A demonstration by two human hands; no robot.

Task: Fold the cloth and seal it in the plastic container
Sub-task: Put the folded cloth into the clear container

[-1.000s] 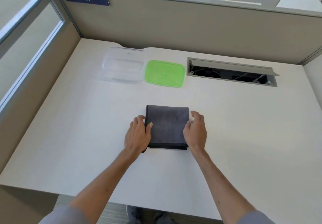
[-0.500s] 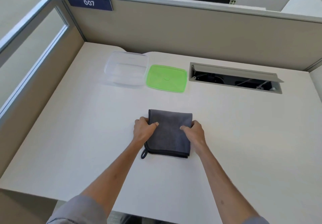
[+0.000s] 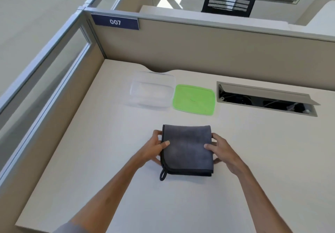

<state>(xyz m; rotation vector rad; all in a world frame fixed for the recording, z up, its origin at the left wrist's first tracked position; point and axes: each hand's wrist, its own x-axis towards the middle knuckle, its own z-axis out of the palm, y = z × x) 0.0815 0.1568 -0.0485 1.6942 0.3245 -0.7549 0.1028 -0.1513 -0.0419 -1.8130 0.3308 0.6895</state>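
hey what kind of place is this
Most likely an office cubicle: beige partition walls, a numbered plate reading 007, and a desk with a built-in cable hatch.

Cloth (image 3: 187, 149): grey, soft napped fabric, matt, w/ a darker stitched edge binding and a small loop of the same trim at one corner. Container (image 3: 153, 89): clear plastic, smooth, slightly glossy, faint highlights on its walls. Lid (image 3: 194, 99): bright green plastic, smooth, semi-gloss, translucent-looking. Desk (image 3: 272, 160): pale laminate w/ very faint wood-grain look, matt, smooth. Partition wall (image 3: 208, 51): beige, matt, looks like fabric or textured panel, can't tell which; top rail looks like grey metal, satin finish. Cable slot (image 3: 266, 96): grey flap, matt, metal or plastic unclear. Number sign (image 3: 115, 22): dark blue, smooth, low sheen.
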